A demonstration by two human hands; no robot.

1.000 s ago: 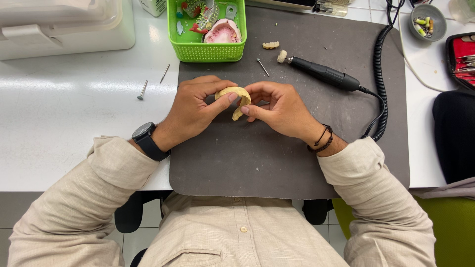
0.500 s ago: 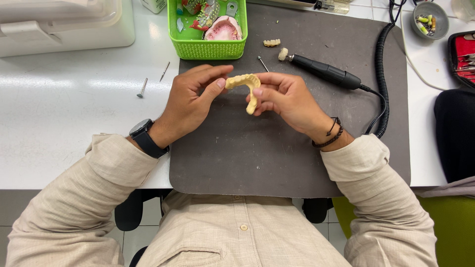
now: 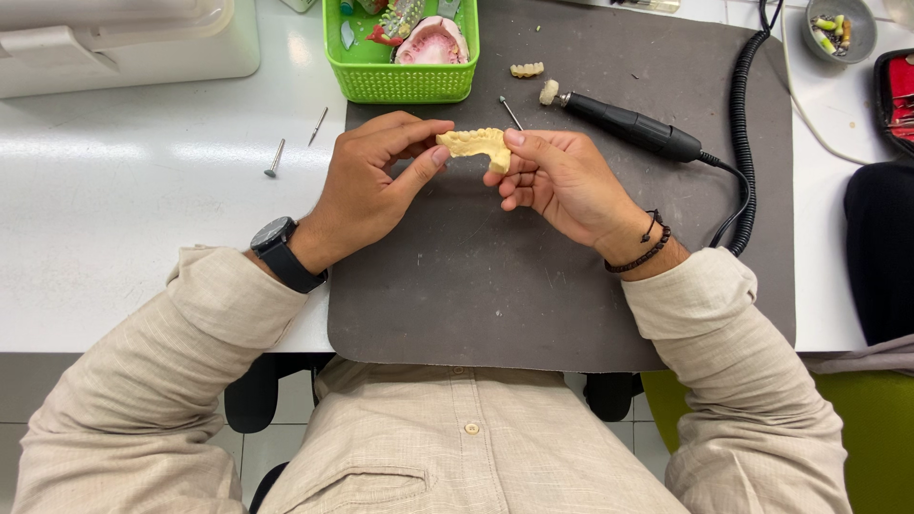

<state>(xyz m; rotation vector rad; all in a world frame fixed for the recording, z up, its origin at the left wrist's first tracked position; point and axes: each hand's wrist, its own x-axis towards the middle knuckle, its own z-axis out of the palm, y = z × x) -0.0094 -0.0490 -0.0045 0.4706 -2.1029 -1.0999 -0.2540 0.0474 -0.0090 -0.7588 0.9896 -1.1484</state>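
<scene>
A yellowish plaster dental cast [image 3: 473, 145], shaped like an arch of teeth, is held above a dark grey work mat [image 3: 533, 286]. My left hand [image 3: 376, 186] pinches its left end between thumb and fingers. My right hand [image 3: 557, 176] grips its right end with thumb and fingertips. A watch sits on my left wrist, and a beaded bracelet on the right.
A black rotary handpiece [image 3: 633, 126] with a coiled cable lies on the mat beyond my right hand. A green basket [image 3: 400, 81] holding a pink dental model stands at the back. A small tooth piece [image 3: 526, 69], loose burs [image 3: 274, 158], a grey bowl [image 3: 836, 29] and a white machine [image 3: 124, 38] are nearby.
Both hands have carried the cast away from me, toward the basket, and have turned it so the row of teeth shows lengthwise between them.
</scene>
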